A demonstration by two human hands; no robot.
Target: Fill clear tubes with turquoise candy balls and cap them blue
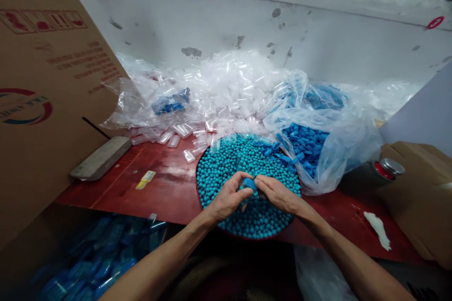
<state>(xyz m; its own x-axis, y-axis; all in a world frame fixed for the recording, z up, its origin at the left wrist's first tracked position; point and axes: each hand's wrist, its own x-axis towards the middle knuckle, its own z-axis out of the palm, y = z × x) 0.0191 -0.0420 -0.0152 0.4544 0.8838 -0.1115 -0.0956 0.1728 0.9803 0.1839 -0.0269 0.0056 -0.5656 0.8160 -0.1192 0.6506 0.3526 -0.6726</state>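
Over a round red-rimmed tray point(197, 183) of turquoise beads point(229, 162), my two hands meet. My left hand point(229, 197) is closed with thumb and fingers around a blue plastic cap point(250, 184). From the other side, the bent fingers of my right hand point(277, 191) pinch at the cap's right edge. Whatever is below the cap is mostly hidden by my fingers. A few loose blue plastic pieces point(271, 149) lie on the beads at the tray's far right, beside a clear bag point(348, 145) filled with more blue pieces point(309, 143).
Clear plastic cases point(236, 84) are heaped against the wall. A cardboard box point(52, 56) rises at left, near a grey block point(102, 157). Blue-capped packages point(95, 263) fill the space below left. At right are a metal-lidded jar point(390, 168) and brown cardboard point(420, 192).
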